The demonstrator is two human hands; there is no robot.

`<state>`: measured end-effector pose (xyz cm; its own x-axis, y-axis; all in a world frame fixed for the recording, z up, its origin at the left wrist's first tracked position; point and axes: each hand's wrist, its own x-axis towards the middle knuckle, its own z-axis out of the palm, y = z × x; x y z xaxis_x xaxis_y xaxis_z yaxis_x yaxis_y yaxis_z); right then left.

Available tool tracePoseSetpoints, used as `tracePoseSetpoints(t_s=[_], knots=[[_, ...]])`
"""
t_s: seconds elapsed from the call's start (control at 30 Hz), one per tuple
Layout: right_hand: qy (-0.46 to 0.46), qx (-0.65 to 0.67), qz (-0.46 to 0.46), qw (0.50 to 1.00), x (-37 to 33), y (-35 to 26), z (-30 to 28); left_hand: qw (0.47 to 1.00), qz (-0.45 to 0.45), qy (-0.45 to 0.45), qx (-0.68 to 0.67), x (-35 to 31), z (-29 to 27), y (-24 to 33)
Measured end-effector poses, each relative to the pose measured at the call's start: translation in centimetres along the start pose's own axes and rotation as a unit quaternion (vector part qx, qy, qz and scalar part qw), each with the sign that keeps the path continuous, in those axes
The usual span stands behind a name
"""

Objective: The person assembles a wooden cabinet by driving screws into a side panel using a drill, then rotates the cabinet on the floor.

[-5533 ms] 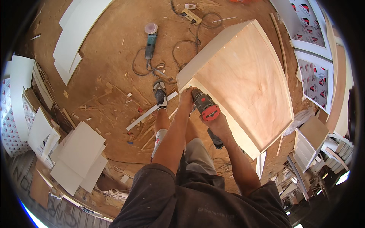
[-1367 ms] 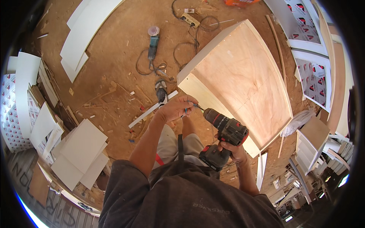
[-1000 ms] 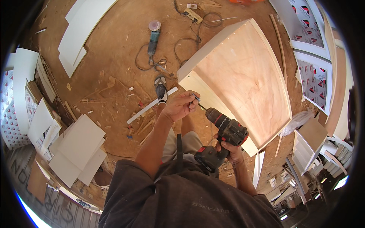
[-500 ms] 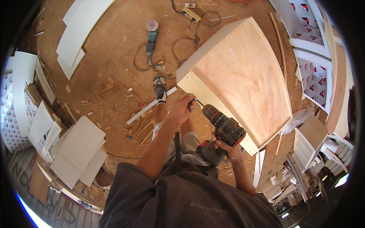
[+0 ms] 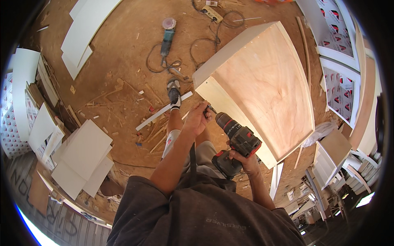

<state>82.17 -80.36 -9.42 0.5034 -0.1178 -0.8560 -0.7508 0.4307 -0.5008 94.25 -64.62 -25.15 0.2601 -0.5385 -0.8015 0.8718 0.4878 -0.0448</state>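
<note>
A drill [image 5: 245, 140] is held by its handle in the closed right hand [image 5: 246, 161] just below right of the frame's centre, while a dark piece [image 5: 211, 108], too small to identify, is pinched near its front end by the left hand [image 5: 198, 118]. A wooden box [image 5: 266, 78] is seen at upper right, a grinder [image 5: 167, 41] on the floor [image 5: 123, 53] at upper centre.

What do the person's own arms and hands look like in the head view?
Both the left hand and the right hand are ungloved. The left forearm and right forearm are bare, below the loose, dark grey-brown short sleeves of a shirt with faint pale lettering. No cables run along either arm.
</note>
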Motion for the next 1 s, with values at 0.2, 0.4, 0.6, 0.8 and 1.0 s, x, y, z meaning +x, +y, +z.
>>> tracePoseSetpoints(t_s=[0.2, 0.4, 0.6, 0.8, 1.0], knots=[[0.005, -0.013, 0.006, 1.0, 0.4, -0.1, 0.7, 1.0, 0.006, 0.017, -0.006, 0.2, -0.8, 0.3], [0.008, -0.057, 0.021, 0.998, 1.1, 0.2, 1.2, 0.998, 0.017, 0.048, 0.032, 0.5, -1.0, 0.7], [0.022, -0.292, -0.02, 0.956, 2.7, 1.3, 1.4, 0.99, 0.0, 0.066, 0.126, 1.7, -1.6, 1.2], [0.052, -0.324, -0.033, 0.944, 7.3, 1.0, 4.1, 0.99, -0.003, 0.114, 0.087, 6.7, -3.6, 1.0], [0.064, -0.338, -0.037, 0.938, 10.9, 1.4, 5.0, 0.987, -0.001, 0.127, 0.101, 9.7, -5.0, 1.7]])
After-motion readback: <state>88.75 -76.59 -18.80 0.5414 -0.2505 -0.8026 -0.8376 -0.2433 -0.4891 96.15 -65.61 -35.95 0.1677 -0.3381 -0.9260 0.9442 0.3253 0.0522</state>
